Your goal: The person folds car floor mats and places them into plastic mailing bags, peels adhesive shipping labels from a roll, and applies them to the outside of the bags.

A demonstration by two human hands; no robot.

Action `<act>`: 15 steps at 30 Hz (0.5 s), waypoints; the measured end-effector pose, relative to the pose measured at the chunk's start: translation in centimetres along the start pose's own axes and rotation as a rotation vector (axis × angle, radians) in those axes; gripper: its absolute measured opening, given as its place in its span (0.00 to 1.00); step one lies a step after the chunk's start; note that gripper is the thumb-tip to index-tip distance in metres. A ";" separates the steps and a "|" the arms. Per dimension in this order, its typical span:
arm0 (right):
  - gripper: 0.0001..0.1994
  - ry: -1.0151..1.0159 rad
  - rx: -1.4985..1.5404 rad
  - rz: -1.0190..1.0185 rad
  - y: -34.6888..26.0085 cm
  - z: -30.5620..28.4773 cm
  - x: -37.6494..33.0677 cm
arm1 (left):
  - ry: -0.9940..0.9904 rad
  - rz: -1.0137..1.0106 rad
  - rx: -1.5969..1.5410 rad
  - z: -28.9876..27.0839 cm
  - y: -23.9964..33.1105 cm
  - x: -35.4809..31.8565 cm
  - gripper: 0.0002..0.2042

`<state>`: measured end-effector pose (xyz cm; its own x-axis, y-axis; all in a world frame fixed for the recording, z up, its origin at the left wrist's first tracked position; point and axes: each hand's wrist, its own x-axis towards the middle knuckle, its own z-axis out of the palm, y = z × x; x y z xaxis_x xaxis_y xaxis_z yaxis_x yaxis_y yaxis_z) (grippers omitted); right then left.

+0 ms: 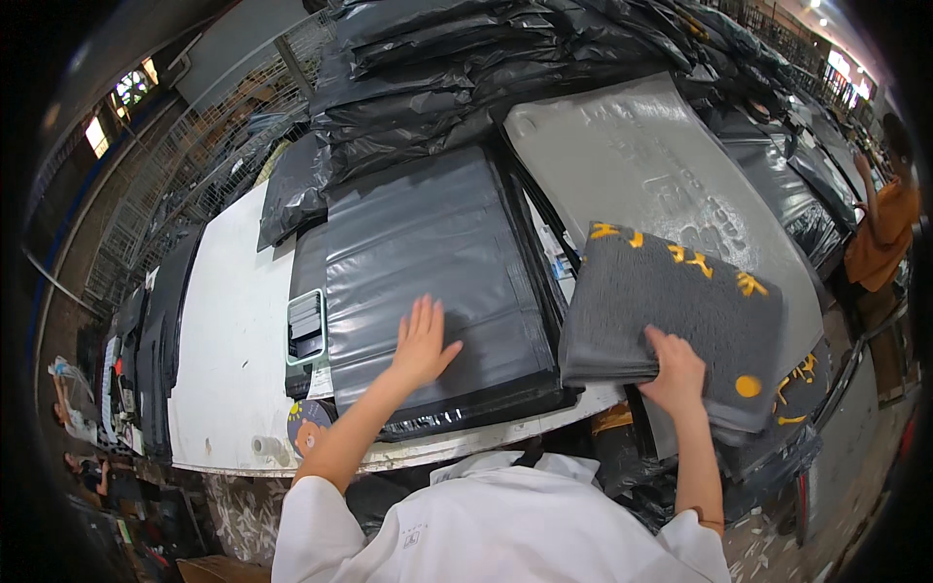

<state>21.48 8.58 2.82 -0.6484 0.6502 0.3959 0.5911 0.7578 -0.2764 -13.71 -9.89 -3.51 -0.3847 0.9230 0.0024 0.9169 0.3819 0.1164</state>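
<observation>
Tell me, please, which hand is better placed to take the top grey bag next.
Probably the left hand: it is spread over the grey bag stack, while the right hand is at the folded grey mat.

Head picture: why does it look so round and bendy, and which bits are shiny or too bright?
In the head view, the fisheye lens bends the front edge of the table and leaves a dark rim; in the head view, pale glare streaks the dark bags; also in the head view, the window at upper left glows washed-out white.
</observation>
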 end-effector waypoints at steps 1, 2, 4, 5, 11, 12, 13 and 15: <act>0.25 -0.002 -0.018 -0.015 -0.1 0.5 -0.8 | -0.068 -0.082 0.023 1.3 -0.9 -1.5 0.39; 0.27 -0.009 -0.027 -0.036 -0.7 0.8 -1.1 | -0.141 -0.175 0.048 2.1 -1.7 -2.4 0.40; 0.27 0.173 0.008 -0.022 -2.2 0.0 -0.4 | 0.011 -0.169 0.012 3.5 -2.8 -1.5 0.40; 0.27 0.252 0.023 -0.011 -3.2 -0.9 -0.2 | 0.075 -0.166 -0.012 3.7 -2.7 -1.2 0.40; 0.32 0.173 0.200 -0.092 -15.3 -1.4 -3.5 | 0.143 -0.107 -0.028 3.4 -4.7 0.1 0.27; 0.32 0.077 0.197 -0.160 -16.0 -0.3 -4.6 | 0.021 -0.039 -0.046 0.7 -3.2 -0.6 0.23; 0.33 0.003 0.255 -0.205 -16.5 1.5 -5.6 | -0.094 0.017 -0.056 -1.3 -2.7 -1.4 0.18; 0.32 -0.043 0.296 -0.198 -16.4 5.4 -6.7 | -0.059 0.085 0.199 -0.2 -1.9 -5.8 0.09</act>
<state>13.55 -7.93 -0.01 -0.7598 0.4859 0.4321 0.2911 0.8484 -0.4422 -13.25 -16.02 -3.52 -0.3036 0.9512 -0.0553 0.9509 0.2988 -0.0800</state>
